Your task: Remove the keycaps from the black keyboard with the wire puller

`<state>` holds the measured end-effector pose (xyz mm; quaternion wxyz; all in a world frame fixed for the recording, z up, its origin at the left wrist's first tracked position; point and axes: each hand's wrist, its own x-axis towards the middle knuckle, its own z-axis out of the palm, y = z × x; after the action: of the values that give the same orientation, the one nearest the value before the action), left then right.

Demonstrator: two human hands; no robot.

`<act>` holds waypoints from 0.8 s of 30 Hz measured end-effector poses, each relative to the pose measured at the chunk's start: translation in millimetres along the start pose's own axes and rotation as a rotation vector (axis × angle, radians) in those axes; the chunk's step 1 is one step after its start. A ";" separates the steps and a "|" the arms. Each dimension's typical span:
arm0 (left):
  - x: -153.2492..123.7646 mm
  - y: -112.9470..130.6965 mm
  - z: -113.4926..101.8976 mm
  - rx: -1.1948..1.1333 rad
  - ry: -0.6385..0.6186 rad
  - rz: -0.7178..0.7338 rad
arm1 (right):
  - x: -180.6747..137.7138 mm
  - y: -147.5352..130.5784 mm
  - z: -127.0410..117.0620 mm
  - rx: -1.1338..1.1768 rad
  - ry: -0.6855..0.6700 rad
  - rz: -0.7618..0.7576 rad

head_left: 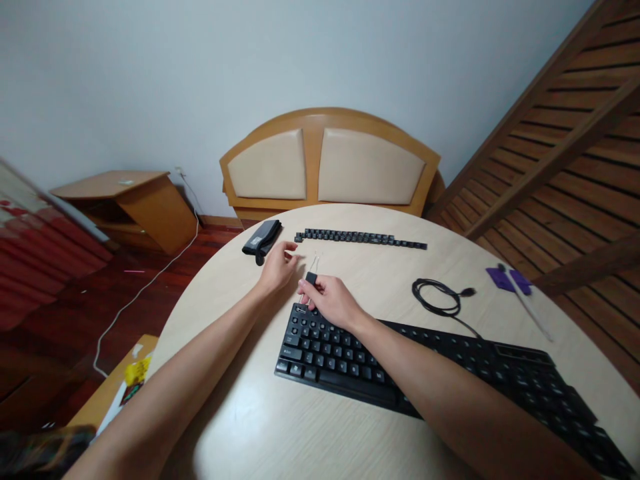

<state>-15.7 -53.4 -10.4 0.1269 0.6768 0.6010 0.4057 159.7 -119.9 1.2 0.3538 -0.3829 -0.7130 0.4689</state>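
In my right hand (330,298) is a keycap puller (311,277) with a black grip and thin wire prongs at its far end; thin wires also show at its near end. The hand is over the upper left corner of a black keyboard (345,387), where several key positions lack caps. My left hand (281,267) rests beside the puller with loosely curled fingers, apart, and nothing visible in them. Just beyond its fingertips a line of loose black keycaps (350,236) runs across the table. My right forearm hides part of the keyboard.
A dark pouch (263,239) lies left of the keycaps on the round table (240,400). To the right are the coiled black cable (437,297), a purple cloth (509,280) and a thin whitish stick (531,312). A padded wooden headboard (330,160) stands behind.
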 end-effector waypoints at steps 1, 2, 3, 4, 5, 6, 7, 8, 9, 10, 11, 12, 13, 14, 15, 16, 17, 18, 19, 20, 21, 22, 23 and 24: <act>-8.9 3.5 -3.7 -0.032 -0.004 -0.017 | -0.5 -3.7 -1.6 -0.056 0.000 -0.020; -18.3 7.4 -7.8 -0.062 -0.007 -0.032 | -0.6 -8.3 -3.7 -0.117 0.006 -0.044; -28.1 11.7 -12.2 -0.090 -0.014 -0.041 | -0.3 -14.0 -6.3 -0.179 0.019 -0.072; -38.1 16.3 -17.0 -0.115 -0.023 -0.047 | 0.3 -20.4 -9.3 -0.234 0.033 -0.102; -48.1 21.1 -22.0 -0.156 -0.040 -0.051 | 1.0 -27.5 -12.7 -0.279 0.038 -0.128; -57.9 25.8 -27.3 -0.254 -0.089 -0.066 | 1.6 -34.7 -16.5 -0.313 0.031 -0.143; -67.1 30.2 -32.6 -0.328 -0.144 -0.069 | 1.5 -41.8 -20.3 -0.339 -0.001 -0.149; -75.3 34.2 -38.0 -0.370 -0.219 -0.055 | 0.6 -48.2 -24.0 -0.361 -0.049 -0.139; -82.1 37.4 -43.1 -0.388 -0.320 -0.034 | -1.4 -53.6 -27.4 -0.378 -0.102 -0.127; -87.2 39.8 -47.9 -0.399 -0.428 -0.005 | -4.6 -57.5 -30.3 -0.389 -0.152 -0.118; -90.5 41.4 -52.2 -0.393 -0.523 0.031 | -9.0 -59.7 -32.4 -0.389 -0.185 -0.112; -92.2 42.3 -55.9 -0.386 -0.582 0.060 | -14.1 -60.1 -33.7 -0.373 -0.201 -0.110; -92.4 42.6 -58.9 -0.381 -0.631 0.082 | -19.6 -58.8 -34.0 -0.336 -0.202 -0.108; -91.5 42.5 -61.5 -0.374 -0.663 0.097 | -25.1 -55.8 -33.4 -0.282 -0.190 -0.099; -90.1 42.3 -63.6 -0.367 -0.682 0.104 | -30.1 -51.5 -32.1 -0.221 -0.174 -0.082; -88.6 42.2 -65.4 -0.360 -0.696 0.110 | -34.2 -46.5 -30.2 -0.160 -0.152 -0.061; -87.1 42.4 -67.0 -0.351 -0.709 0.118 | -37.4 -41.1 -27.9 -0.106 -0.130 -0.039; -86.1 42.8 -68.5 -0.340 -0.719 0.130 | -39.6 -35.8 -25.5 -0.059 -0.114 -0.017; -85.4 43.4 -70.0 -0.331 -0.726 0.149 | -40.8 -30.9 -23.0 -0.021 -0.101 0.001; -85.1 44.2 -71.3 -0.324 -0.733 0.175 | -41.5 -26.8 -20.7 0.009 -0.095 0.017; -85.0 45.0 -72.5 -0.317 -0.743 0.205 | -41.7 -23.5 -18.8 0.028 -0.091 0.030; -85.1 45.8 -73.6 -0.309 -0.751 0.235 | -41.8 -21.0 -17.3 0.039 -0.082 0.039; -85.3 46.3 -74.4 -0.298 -0.754 0.261 | -41.9 -19.3 -16.3 0.046 -0.069 0.047; -85.4 46.6 -75.0 -0.287 -0.757 0.279 | -42.1 -18.1 -15.8 0.053 -0.054 0.053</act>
<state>-30.7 -166.8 34.3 0.3754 0.8282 0.3523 0.2215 188.7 -155.4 17.0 0.3318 -0.3793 -0.6991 0.5072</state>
